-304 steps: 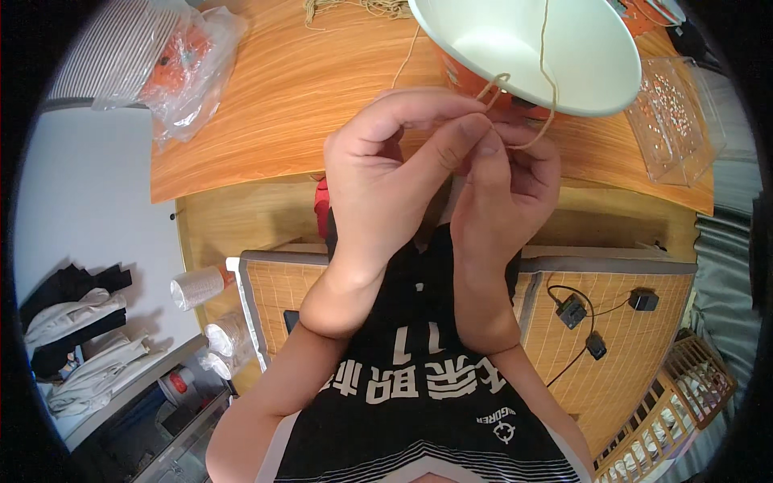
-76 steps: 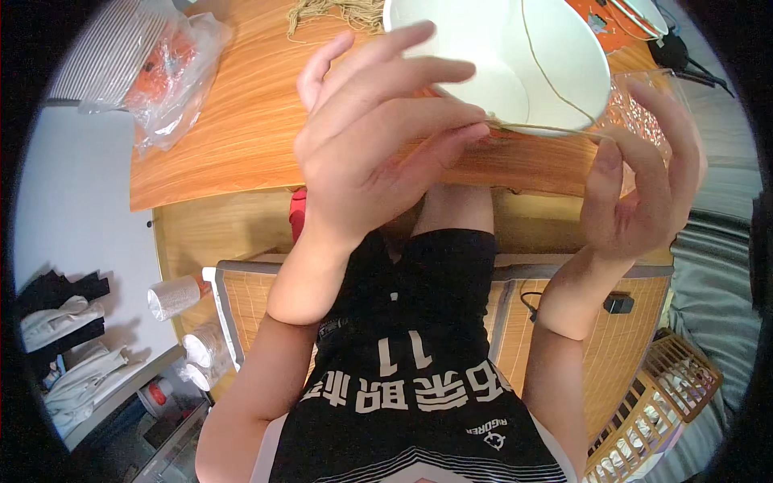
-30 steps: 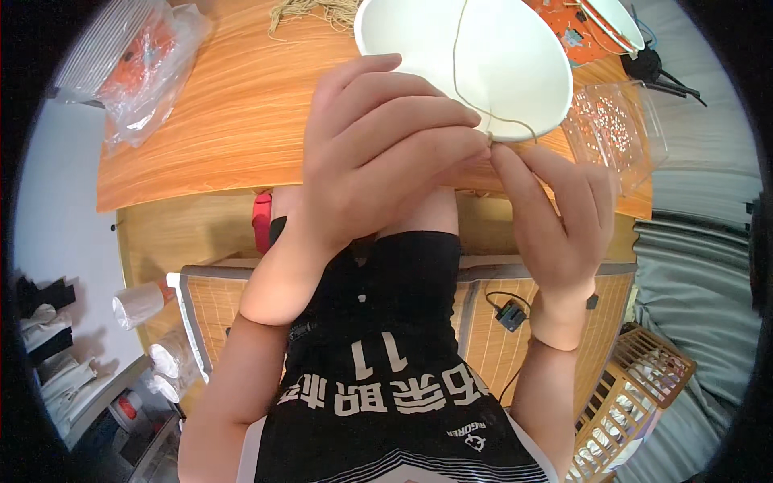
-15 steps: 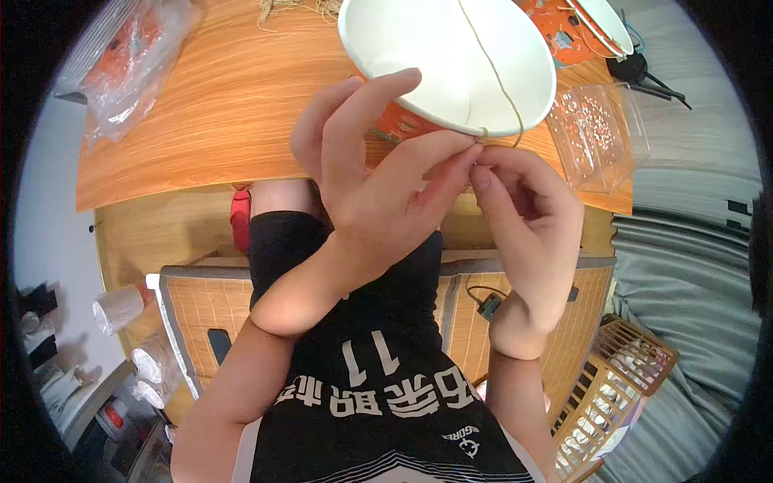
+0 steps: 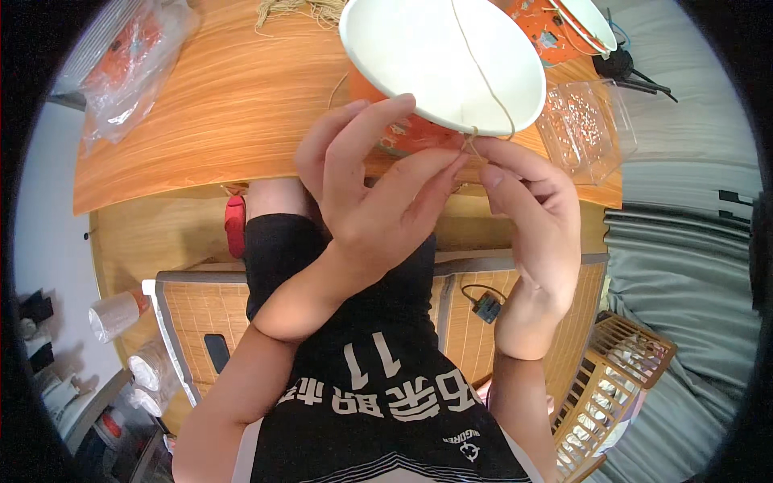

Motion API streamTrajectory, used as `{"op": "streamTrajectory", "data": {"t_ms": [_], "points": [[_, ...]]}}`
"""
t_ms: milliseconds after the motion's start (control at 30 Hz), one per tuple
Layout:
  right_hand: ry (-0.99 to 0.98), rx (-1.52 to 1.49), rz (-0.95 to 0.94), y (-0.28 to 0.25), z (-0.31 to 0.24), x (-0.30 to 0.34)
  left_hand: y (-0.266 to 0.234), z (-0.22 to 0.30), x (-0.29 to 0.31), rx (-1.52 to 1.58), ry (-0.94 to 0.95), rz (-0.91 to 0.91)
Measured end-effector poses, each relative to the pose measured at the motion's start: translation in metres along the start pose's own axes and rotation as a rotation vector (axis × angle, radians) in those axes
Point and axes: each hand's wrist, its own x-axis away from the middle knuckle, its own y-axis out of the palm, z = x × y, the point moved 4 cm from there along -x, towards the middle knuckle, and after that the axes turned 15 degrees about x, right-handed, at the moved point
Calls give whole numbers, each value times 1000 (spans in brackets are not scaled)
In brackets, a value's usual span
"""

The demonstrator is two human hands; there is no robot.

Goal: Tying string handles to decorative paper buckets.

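Observation:
A large paper bucket [image 5: 439,60], white inside and orange outside, lies tipped on the table with its mouth toward me. A thin tan string [image 5: 485,74] crosses its mouth and is tied at the near rim in a small loop. My left hand [image 5: 374,189] pinches the string's end below that rim between thumb and forefinger, its other fingers raised. My right hand [image 5: 535,201] is close beside it. Its forefinger reaches the loop under the rim, while the thumb stands apart, with nothing plainly gripped between them.
A clear plastic box [image 5: 588,133] of small pale bits stands right of the bucket. Behind it is another orange bucket [image 5: 551,36]. A bundle of string [image 5: 302,12] lies at the back, and a clear plastic bag [image 5: 133,72] at the left. The wooden table's [image 5: 193,153] front edge runs below my hands.
The bucket has shifted slightly left in view. My right thumb has moved away from the forefinger, and the string loop at the rim now shows more between my hands.

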Motion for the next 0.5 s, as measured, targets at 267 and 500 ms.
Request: {"op": "streamTrajectory", "data": {"t_ms": [267, 500], "points": [[-1, -235, -116, 6, 11, -8, -5, 3, -3, 13, -35, 3], [-102, 88, -48, -3, -1, 5, -24, -9, -28, 71, -36, -79]]}}
